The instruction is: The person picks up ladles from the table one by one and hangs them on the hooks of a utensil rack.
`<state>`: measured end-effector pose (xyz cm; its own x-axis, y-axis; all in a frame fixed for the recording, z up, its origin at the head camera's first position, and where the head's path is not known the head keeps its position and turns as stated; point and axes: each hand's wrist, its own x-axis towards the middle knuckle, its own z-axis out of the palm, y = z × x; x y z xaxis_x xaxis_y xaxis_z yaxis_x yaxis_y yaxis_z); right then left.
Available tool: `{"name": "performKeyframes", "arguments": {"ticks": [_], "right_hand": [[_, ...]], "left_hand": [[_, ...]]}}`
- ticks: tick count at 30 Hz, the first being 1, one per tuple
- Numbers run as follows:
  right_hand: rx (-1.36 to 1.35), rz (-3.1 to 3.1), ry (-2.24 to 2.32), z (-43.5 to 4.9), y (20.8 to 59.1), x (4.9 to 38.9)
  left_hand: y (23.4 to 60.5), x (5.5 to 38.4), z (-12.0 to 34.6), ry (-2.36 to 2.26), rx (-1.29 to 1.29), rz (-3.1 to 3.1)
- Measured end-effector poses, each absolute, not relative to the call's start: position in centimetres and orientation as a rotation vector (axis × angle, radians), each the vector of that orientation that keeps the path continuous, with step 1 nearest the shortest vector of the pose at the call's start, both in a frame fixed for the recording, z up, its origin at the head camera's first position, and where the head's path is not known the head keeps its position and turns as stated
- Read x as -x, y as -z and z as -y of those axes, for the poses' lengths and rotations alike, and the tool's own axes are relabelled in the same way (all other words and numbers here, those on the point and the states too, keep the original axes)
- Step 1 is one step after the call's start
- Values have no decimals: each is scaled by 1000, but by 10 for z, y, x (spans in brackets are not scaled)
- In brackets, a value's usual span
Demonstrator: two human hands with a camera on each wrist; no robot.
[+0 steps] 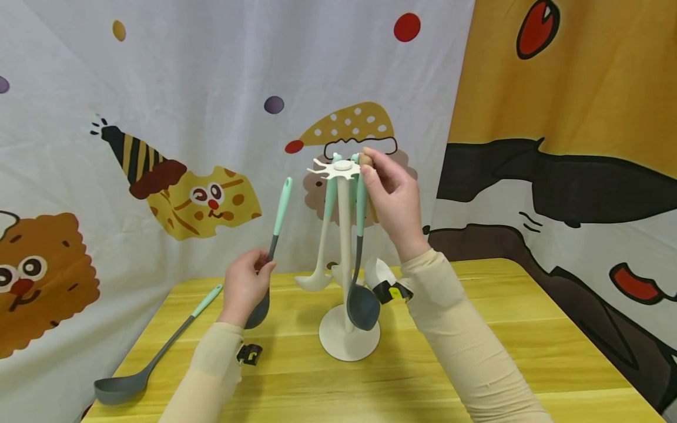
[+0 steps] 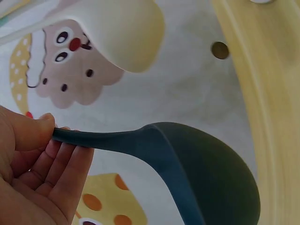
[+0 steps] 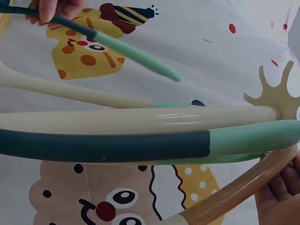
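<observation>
A dark grey ladle (image 1: 282, 205) with a mint handle stands nearly upright, its bowl (image 2: 220, 173) down; my left hand (image 1: 245, 285) pinches its shaft. Right of it is a white utensil rack (image 1: 345, 247) with a hooked top and round base. My right hand (image 1: 394, 197) is up at the hooks, pinching the top of a wooden-handled utensil (image 3: 234, 194), whose white head is partly hidden behind my wrist. Another dark grey ladle (image 1: 364, 308) hangs at the rack's front, and a white ladle (image 1: 314, 281) hangs at its left.
On the left of the wooden table (image 1: 296, 382) lies one more grey ladle (image 1: 121, 388), its mint handle pointing away. A printed curtain (image 1: 222, 70) hangs behind the table. Part of another white utensil shows behind the rack's pole.
</observation>
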<state>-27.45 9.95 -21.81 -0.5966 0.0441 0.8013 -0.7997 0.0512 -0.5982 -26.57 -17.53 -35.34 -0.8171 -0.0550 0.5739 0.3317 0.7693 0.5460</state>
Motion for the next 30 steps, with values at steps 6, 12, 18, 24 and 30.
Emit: {"name": "performKeyframes", "arguments": {"ticks": [6, 12, 18, 24, 30], "right_hand": [[-765, 1670, -1627, -100, 218, 274], [-755, 1679, -1625, -100, 218, 274], [-757, 1678, -1626, -100, 219, 276], [-764, 1674, -1626, -99, 218, 275], [-768, 1666, -1618, -99, 218, 275]], "left_hand": [[342, 258, 168, 918, 272, 2318], [333, 251, 160, 933, 325, 2276], [325, 244, 157, 944, 342, 2245], [321, 241, 158, 976, 341, 2229], [320, 238, 157, 1005, 348, 2216]]}}
